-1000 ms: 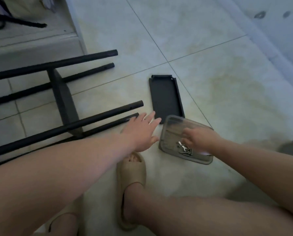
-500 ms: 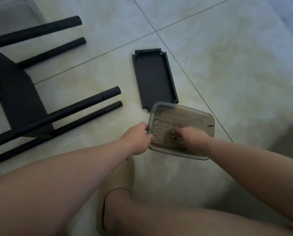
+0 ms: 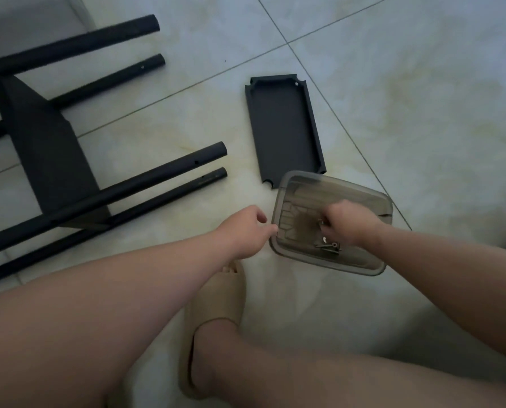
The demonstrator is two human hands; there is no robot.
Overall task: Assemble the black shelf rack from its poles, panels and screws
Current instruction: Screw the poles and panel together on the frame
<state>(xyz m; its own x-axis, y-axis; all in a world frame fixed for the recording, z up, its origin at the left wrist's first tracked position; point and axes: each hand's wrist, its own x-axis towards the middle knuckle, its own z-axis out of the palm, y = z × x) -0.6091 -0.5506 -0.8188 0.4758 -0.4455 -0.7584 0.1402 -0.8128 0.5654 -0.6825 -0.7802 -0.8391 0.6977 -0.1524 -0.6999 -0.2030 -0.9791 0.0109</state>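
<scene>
- Shelf rack (image 3: 48, 148): part-built, lying on its side on the floor (image 3: 393, 83) at far left, four poles (image 3: 157, 175) already joined, free ends pointing right.
- Tan slipper (image 3: 216, 304) on my foot, bottom centre.
- My left hand (image 3: 246, 231): fingers curled, gripping the left rim of the smoky plastic container (image 3: 304, 189).
- Loose panel (image 3: 284, 128): flat on the floor, right of the pole ends, near end touching or just behind the container.
- My right hand (image 3: 349, 222): inside the container, fingers closed, pinching at the screws (image 3: 329, 245).
</scene>
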